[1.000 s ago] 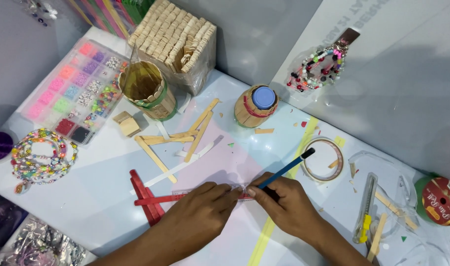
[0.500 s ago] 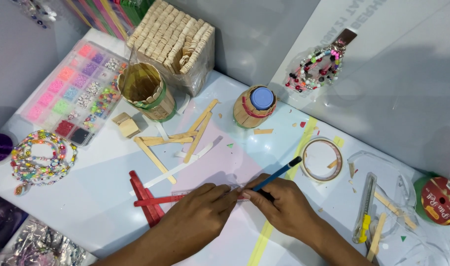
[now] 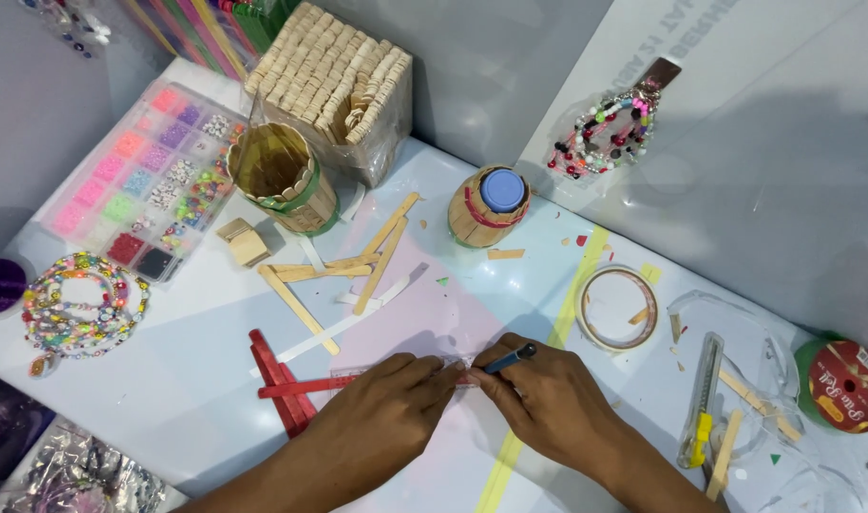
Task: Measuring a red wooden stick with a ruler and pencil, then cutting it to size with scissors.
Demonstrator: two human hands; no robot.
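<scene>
My left hand (image 3: 381, 418) presses flat on a clear ruler (image 3: 358, 379) that lies over a red craft stick (image 3: 296, 386) on the table. My right hand (image 3: 548, 404) grips a blue pencil (image 3: 510, 358), its tip down by the ruler's right end where the fingertips of both hands meet. More red sticks (image 3: 274, 375) lie crossed under the left end. Several plain wooden sticks (image 3: 358, 266) are scattered just beyond the hands.
A stick-covered cup (image 3: 282, 180), a stick-wrapped bottle with a blue cap (image 3: 491, 204) and a block of bundled sticks (image 3: 334, 76) stand at the back. A bead organiser (image 3: 144, 176) and bracelets (image 3: 77, 304) are left; a tape roll (image 3: 619, 309), utility knife (image 3: 700, 399) and ribbon spool (image 3: 842, 385) right.
The pencil has tipped down steeply, so much less of its shaft shows above my right hand. My left hand stays on the ruler.
</scene>
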